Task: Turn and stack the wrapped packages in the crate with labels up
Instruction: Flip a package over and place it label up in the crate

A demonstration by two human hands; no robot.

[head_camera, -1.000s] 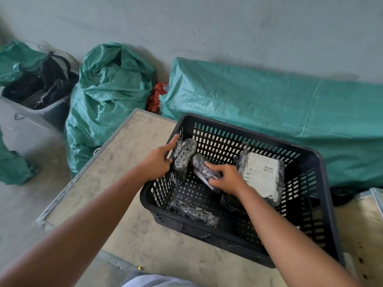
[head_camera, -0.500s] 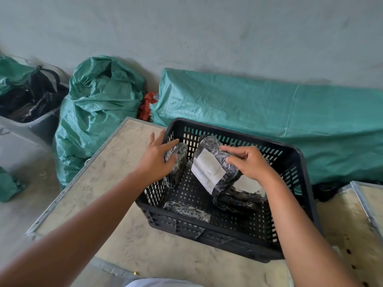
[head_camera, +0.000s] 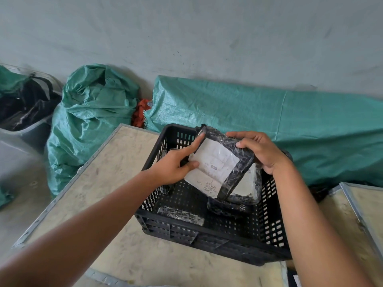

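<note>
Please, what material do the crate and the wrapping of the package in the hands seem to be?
Crate: looks like rigid black plastic, matte, with moulded rows of slots. Held package: seemingly dark contents under clear glossy film, since it wrinkles and glints; its white label looks like paper.

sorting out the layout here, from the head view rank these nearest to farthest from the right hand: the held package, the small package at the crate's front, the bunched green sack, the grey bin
1. Held package: in the right hand, over the crate.
2. Small package: crate floor, near front wall.
3. Green sack: on the floor, left of the table.
4. Grey bin: far left.
</note>
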